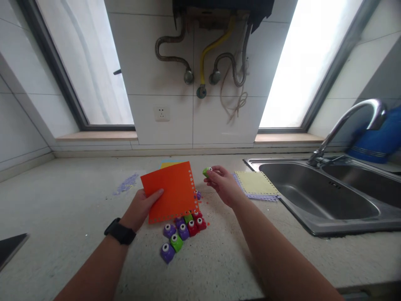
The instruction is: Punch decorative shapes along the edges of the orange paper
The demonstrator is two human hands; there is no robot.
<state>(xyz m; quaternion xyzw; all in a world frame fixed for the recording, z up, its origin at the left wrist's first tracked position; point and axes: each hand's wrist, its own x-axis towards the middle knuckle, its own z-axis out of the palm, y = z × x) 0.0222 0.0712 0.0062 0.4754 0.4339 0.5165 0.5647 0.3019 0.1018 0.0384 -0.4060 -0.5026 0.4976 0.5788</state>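
Note:
My left hand (144,205), with a black watch at its wrist, grips the left side of an orange sheet of paper (173,192). Punched holes run along the sheet's right and bottom edges. In my right hand (226,187) is a small green craft punch (206,172), pinched in the fingertips just right of the sheet and apart from it. Several purple craft punches (168,253), red craft punches (201,224) and a green craft punch (176,242) lie below the sheet, some partly covered by it. Another purple punch (198,195) peeks out past its right edge.
Punched yellow paper (257,183) lies over purple sheets at the right, by the steel sink (307,196) and its faucet (347,129). Purple paper bits (127,184) are scattered at the left. A dark flat object (12,246) rests at the left edge.

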